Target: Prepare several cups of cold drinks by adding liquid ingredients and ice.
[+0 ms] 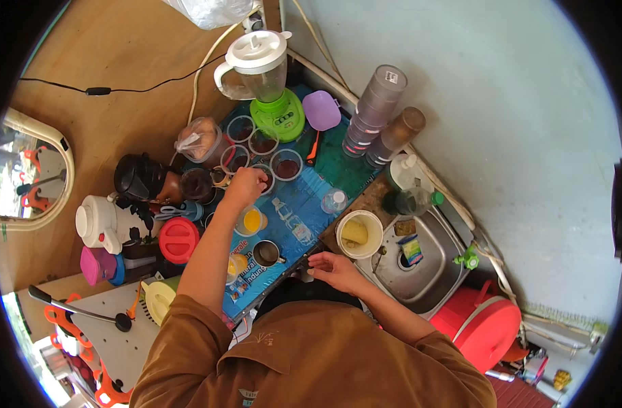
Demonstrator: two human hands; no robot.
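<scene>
My left hand (247, 184) is at the rim of a clear plastic cup (269, 184) with dark red liquid at the bottom. Its fingertips are partly hidden, so I cannot tell whether they grip the cup. Around it stand several similar cups, among them one on the right (286, 166) and one behind (264, 142). Below my left wrist is a cup with orange-yellow contents (252, 221). Near the counter's front edge, my right hand (335, 272) hovers with fingers apart, holding nothing. A metal mug (266, 253) stands to its left.
A green-based blender (277, 115) stands at the back. Stacked plastic cups (374, 109) line the right wall. A white bucket (359, 234) sits beside the steel sink (428, 275). On the left are a red-lidded container (179, 240) and a white jug (99, 223). A small water bottle (334, 201) stands mid-counter.
</scene>
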